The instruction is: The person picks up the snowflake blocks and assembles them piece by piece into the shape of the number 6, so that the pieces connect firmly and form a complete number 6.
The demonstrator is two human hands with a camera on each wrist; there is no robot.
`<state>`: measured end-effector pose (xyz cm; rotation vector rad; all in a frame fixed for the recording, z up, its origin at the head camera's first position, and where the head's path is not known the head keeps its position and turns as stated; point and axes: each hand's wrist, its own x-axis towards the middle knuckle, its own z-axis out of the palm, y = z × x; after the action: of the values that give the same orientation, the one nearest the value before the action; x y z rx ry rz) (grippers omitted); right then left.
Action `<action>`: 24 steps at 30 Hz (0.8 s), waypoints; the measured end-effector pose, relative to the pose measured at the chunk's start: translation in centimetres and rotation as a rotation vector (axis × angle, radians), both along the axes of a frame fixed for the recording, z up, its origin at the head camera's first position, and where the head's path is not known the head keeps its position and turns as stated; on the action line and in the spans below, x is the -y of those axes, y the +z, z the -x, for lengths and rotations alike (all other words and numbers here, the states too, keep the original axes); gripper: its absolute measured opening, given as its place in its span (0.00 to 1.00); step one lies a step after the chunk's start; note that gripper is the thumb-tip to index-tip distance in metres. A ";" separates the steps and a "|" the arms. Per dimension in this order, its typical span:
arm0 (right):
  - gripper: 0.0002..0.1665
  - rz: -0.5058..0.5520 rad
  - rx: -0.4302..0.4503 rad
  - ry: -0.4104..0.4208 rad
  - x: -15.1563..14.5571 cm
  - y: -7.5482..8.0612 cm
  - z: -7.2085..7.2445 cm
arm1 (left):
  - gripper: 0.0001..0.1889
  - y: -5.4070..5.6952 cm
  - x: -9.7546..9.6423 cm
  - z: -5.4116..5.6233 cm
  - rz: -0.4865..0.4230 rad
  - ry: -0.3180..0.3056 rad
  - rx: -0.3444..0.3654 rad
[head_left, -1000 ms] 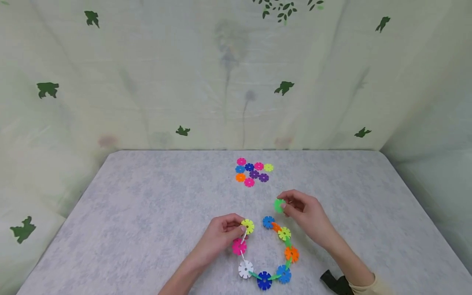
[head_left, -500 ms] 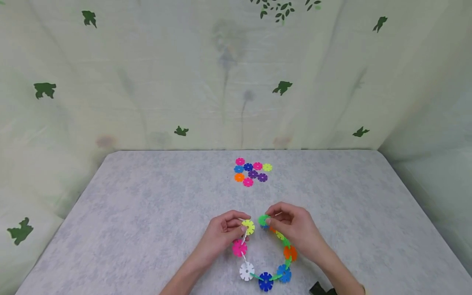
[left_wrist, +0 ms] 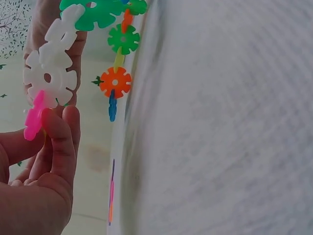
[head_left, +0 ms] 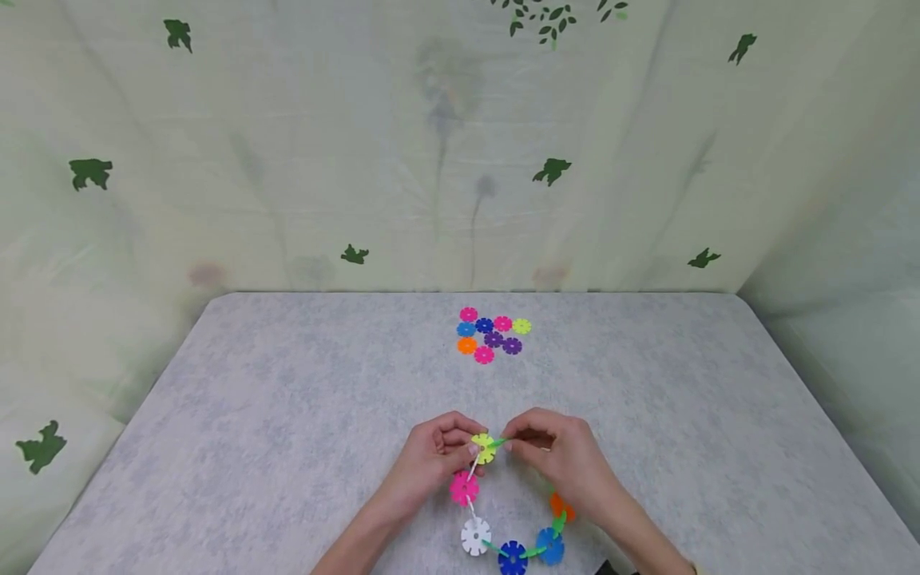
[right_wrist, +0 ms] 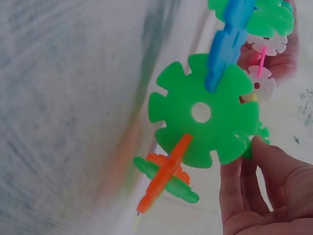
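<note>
LH [head_left: 436, 449] pinches 1 yel. disc [head_left: 485, 457], RH [head_left: 562, 454] 1 grn. [head_left: 497, 442], 9 discs [head_left: 497, 342] beyond.

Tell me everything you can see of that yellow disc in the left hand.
The yellow disc is flat and round, its rim notched like a flower, and looks like plastic. The left hand pinches it at its left side, its face toward the head camera. A white piece, seen edge-on, runs from its lower left to a pink disc. A green piece in the right hand meets its right side; whether slotted in, I cannot tell.
</note>
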<state>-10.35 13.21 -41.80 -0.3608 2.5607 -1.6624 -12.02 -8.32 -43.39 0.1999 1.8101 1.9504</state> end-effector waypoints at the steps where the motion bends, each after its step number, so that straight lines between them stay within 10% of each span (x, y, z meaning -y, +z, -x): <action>1: 0.08 0.010 0.014 0.001 0.0 0.0 0.0 | 0.11 0.0 0.0 0.0 0.000 0.000 0.001; 24: 0.16 -0.196 0.291 0.023 -2.4 -1.0 2.1 | 0.15 0.2 -0.5 -0.1 0.042 0.079 0.011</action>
<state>-12.42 15.62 -42.75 -0.1229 2.4591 -1.3275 -11.95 -7.84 -43.23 0.1059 1.8763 1.9606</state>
